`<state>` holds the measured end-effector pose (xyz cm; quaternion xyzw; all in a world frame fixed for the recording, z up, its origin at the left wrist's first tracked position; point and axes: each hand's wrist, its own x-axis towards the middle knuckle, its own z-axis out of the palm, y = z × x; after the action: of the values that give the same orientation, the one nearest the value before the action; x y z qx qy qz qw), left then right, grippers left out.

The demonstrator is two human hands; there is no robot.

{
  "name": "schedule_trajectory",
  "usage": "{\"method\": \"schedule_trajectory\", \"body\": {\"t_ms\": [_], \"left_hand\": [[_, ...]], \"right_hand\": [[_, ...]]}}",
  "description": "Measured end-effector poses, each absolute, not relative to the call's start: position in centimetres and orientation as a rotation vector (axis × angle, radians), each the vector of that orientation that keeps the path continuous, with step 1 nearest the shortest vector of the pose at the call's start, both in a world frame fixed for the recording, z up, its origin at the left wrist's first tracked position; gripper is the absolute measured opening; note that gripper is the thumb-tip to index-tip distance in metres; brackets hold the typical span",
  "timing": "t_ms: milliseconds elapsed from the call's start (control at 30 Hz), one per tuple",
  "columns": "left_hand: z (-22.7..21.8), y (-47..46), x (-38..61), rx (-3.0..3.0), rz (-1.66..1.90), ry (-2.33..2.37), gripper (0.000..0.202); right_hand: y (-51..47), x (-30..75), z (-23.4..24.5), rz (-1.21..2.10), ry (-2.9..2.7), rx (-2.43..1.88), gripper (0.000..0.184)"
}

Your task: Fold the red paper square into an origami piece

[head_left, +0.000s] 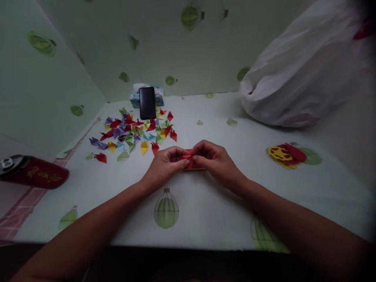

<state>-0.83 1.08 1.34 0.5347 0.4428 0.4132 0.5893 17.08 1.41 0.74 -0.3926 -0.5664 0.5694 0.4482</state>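
Between both hands, at the middle of the table, is a small folded piece of red origami paper [190, 156]. My left hand [168, 161] pinches its left side between thumb and fingers. On the right side, my right hand [212, 157] grips the same paper, its thumb tip close to the left thumb. Beneath the hands lies a red stack with a yellowish edge [195, 168], mostly covered. The fingers hide much of the fold. A pile of small folded paper cranes [129, 131] in several colours spreads beyond my left hand.
A phone [147, 102] leans on a tissue box [159, 96] behind the cranes. At far left is a red drink can [41, 172]. A white plastic bag [288, 78] bulges at the back right, with yellow and red cut-out pieces [283, 153] before it.
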Motion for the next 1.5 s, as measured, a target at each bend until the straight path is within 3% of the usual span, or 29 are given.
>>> {"method": "schedule_trajectory", "body": {"t_ms": [267,433,667,900,1000,1167,1500], "left_hand": [[1.25,0.97,-0.78,1.206,0.975,1.033,0.018],[1.09,0.92,-0.76,1.095,0.987,1.023,0.018],[1.06,0.98,-0.77,0.948,0.979,0.968,0.018],[1.42,0.87,-0.82,0.995,0.965,0.981,0.024],[1.44,0.84,-0.86,1.017,0.960,1.001,0.023],[1.29,0.80,-0.83,1.022,1.001,1.041,0.020],[1.25,0.75,-0.86,1.066,1.022,1.035,0.020]], "right_hand": [[1.36,17.11,0.36,1.324,-1.508,-0.929,0.008],[1.45,17.36,0.14,1.063,-1.681,-0.937,0.004],[1.49,17.60,0.41,0.762,-1.863,-0.830,0.013],[1.34,17.59,0.50,0.696,-1.891,-0.850,0.017],[1.30,17.53,0.56,0.761,-1.864,-0.862,0.014],[1.52,17.46,0.54,1.152,-1.625,-0.945,0.005],[1.70,17.48,-0.01,1.476,-1.358,-0.904,0.010]]}}
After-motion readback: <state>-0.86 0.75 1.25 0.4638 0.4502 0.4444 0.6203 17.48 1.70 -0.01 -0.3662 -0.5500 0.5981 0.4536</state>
